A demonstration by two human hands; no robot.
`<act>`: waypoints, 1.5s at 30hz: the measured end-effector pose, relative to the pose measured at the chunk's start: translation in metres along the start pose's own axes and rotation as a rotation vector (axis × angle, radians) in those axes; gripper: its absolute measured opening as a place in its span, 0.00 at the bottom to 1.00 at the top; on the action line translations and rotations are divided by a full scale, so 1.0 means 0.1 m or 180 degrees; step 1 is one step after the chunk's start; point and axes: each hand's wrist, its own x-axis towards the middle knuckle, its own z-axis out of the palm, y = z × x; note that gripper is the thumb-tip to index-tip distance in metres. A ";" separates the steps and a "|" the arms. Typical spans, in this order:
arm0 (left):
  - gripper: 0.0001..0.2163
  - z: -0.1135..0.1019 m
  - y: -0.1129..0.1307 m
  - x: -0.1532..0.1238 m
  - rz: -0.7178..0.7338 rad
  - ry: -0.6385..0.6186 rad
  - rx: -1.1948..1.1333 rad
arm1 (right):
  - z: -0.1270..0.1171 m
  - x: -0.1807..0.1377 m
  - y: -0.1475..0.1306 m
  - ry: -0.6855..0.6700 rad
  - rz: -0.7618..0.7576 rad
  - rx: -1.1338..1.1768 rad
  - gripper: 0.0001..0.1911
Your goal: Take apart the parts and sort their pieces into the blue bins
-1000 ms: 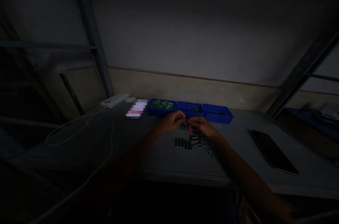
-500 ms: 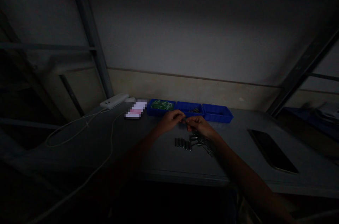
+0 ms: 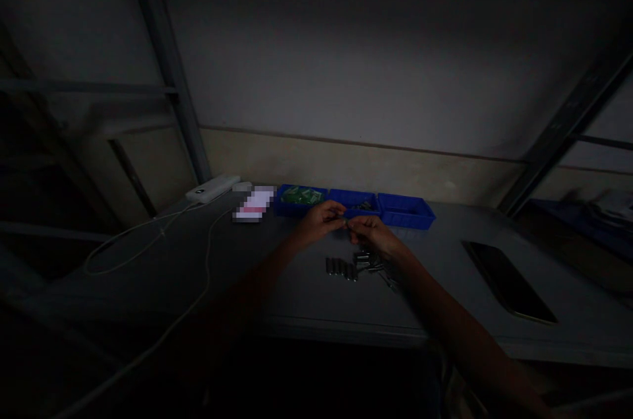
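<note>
Over the table, in front of the middle blue bin (image 3: 353,195), my left hand (image 3: 320,221) and my right hand (image 3: 374,234) meet fingertip to fingertip. Both are closed in a pinch around something small and dark, which the fingers and the dim light keep me from making out. Below them, several short shiny metal cylinders (image 3: 341,268) lie side by side in a row. A loose heap of metal cylinders and thin pins (image 3: 373,263) is beside that row, partly behind my right wrist.
The left blue bin (image 3: 297,210) contains green pieces (image 3: 302,195); small dark parts lie in the middle one. A right blue bin (image 3: 408,213) adjoins. Left are a lit phone (image 3: 254,204), a white power strip (image 3: 213,189) and a cable (image 3: 208,260). A dark tablet-like slab (image 3: 509,280) lies right.
My left fingers have shifted slightly and spread a little above the pinch. My right hand stays almost in place, and the metal parts on the table have not moved.
</note>
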 end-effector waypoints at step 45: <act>0.11 0.02 -0.15 0.04 -0.1121 0.0478 -0.0599 | 0.11 0.02 0.02 0.0262 -0.0362 -0.0937 0.21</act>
